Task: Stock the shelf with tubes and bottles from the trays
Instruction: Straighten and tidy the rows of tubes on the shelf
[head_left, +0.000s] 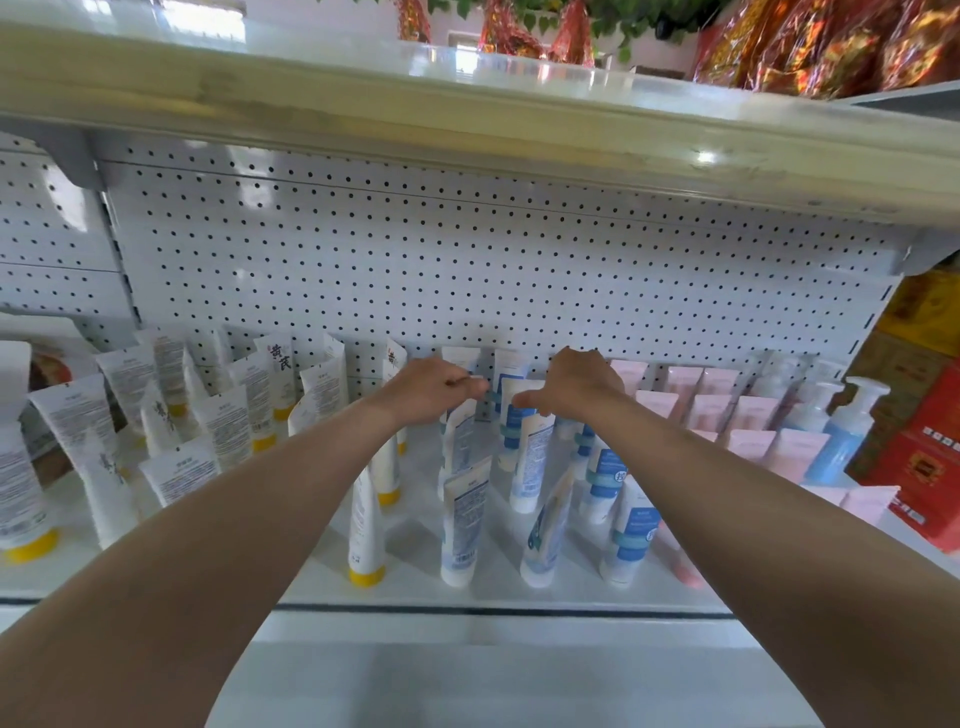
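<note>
Shelf (498, 592) | blue-white tubes (524, 447), back centre | left hand (426, 389) pinched one tube top; right hand (576, 387) curled over another | risk: a nudge could topple leaning neighbours, domino-style.

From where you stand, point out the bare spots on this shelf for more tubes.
Bare shelf floor runs along the front edge, between the yellow-capped tube and the blue-and-white tubes. Another strip lies in front of those tubes. The back rows by the pegboard are crowded, as are the pink tubes on the right.
</note>
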